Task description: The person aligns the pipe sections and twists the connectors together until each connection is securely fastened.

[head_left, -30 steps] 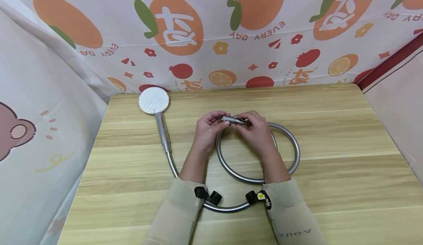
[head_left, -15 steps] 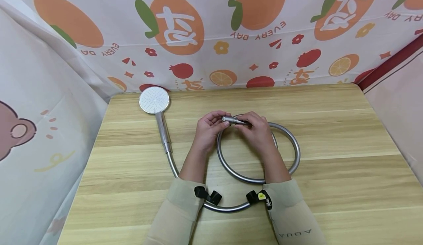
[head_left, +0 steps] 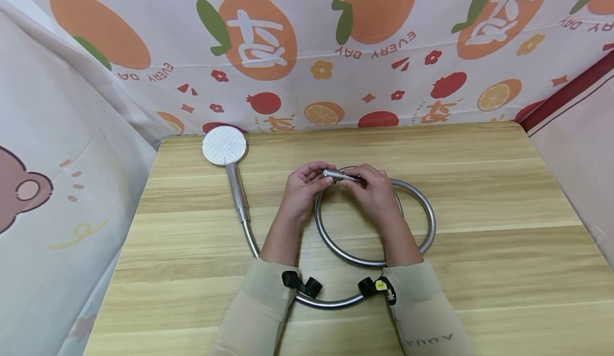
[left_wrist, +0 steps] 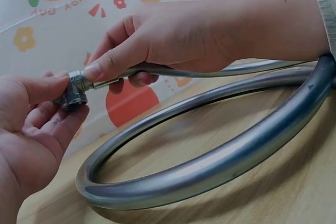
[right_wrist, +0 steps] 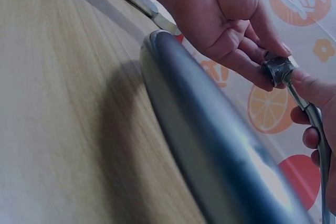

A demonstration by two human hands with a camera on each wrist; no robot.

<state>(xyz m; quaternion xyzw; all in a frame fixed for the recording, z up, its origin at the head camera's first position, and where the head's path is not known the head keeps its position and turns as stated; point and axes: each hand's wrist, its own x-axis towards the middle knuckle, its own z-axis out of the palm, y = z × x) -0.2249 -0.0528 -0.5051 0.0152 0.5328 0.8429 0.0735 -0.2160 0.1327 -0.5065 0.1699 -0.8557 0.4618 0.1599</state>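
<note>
My left hand pinches a small metal pipe fitting between thumb and fingers, its short round opening pointing down in the left wrist view. From the other side, my right hand grips the end of the metal shower hose, thumb right beside the fitting. Fitting and hose end meet in line between the two hands, as the right wrist view also shows with the fitting. Fingers partly cover the joint. The hose loops below my hands and runs under the forearms to the shower head, lying face up at the left.
The wooden table extends on both sides of my arms. A fruit-print curtain hangs along its back edge, and a white cloth hangs at the left. Black straps with small cameras sit at my cuffs.
Both hands stay in the same place. The right hand's fingers shift slightly around the hose end beside the fitting. Shower head and hose loop lie as before.
</note>
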